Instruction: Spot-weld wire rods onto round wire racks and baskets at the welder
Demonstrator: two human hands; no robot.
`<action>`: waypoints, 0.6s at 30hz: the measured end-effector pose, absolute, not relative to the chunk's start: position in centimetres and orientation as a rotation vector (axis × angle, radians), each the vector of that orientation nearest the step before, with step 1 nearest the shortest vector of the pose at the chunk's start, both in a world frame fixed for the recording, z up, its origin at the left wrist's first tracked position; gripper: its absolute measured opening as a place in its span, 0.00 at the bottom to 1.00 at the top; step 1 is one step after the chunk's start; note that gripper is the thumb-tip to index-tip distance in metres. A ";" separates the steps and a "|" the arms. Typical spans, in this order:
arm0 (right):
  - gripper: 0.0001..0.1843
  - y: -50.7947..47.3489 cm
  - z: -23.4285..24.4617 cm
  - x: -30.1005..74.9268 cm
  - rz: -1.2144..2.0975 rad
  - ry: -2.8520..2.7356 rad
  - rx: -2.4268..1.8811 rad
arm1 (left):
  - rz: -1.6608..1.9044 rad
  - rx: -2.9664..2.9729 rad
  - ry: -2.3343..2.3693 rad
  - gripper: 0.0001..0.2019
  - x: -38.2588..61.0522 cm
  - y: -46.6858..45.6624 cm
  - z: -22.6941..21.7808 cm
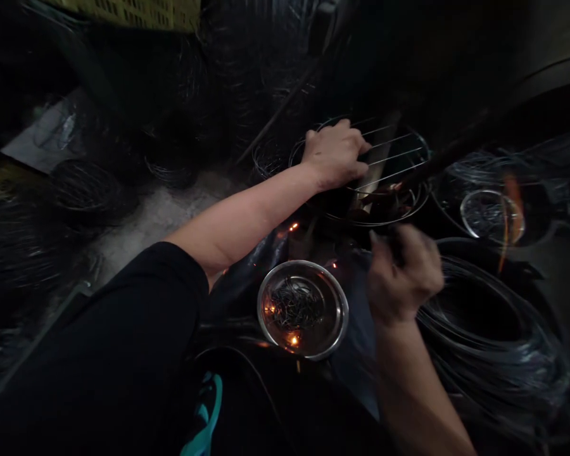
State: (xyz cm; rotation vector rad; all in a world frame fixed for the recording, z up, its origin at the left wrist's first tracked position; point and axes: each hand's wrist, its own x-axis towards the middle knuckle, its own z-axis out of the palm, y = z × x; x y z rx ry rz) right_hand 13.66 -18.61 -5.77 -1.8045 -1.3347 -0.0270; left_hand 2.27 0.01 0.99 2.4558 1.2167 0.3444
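Observation:
My left hand (pixel 337 155) reaches forward over a round wire rack (pixel 399 154) with straight parallel wires. Its fingers are bent down around the rack's left part, and the fingertips are partly hidden. Nearer to me, my right hand (pixel 405 272) is curled closed just below the rack's front rim. Motion blurs it, and whatever it may hold cannot be made out. Between my forearms stands a shiny metal bowl (pixel 336 339) with a tangle of short dark wire pieces (pixel 295 304) in it. Orange glints show in the bowl.
Large coils of wire (pixel 494 342) lie at the right. Behind them sits a small round dish (pixel 489 215) with metal bits. A dark bar (pixel 456 149) slants past the rack. Bright orange spots (pixel 293 226) glow near the bowl. A yellow crate (pixel 147 14) stands at the back left.

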 end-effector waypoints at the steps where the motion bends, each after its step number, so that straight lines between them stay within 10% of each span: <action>1: 0.12 -19.7 -6.6 12.4 0.039 -1.431 -1.827 | 0.353 2.446 1.227 0.19 2.2 -0.2 1.0; 6: 0.14 -23.0 -10.6 6.0 0.936 -2.210 -2.185 | 0.398 2.437 1.294 0.18 1.9 -1.4 1.3; 18: 0.15 -23.7 -8.3 10.7 1.226 -1.727 -1.936 | 0.395 2.463 1.355 0.20 1.6 -2.6 1.8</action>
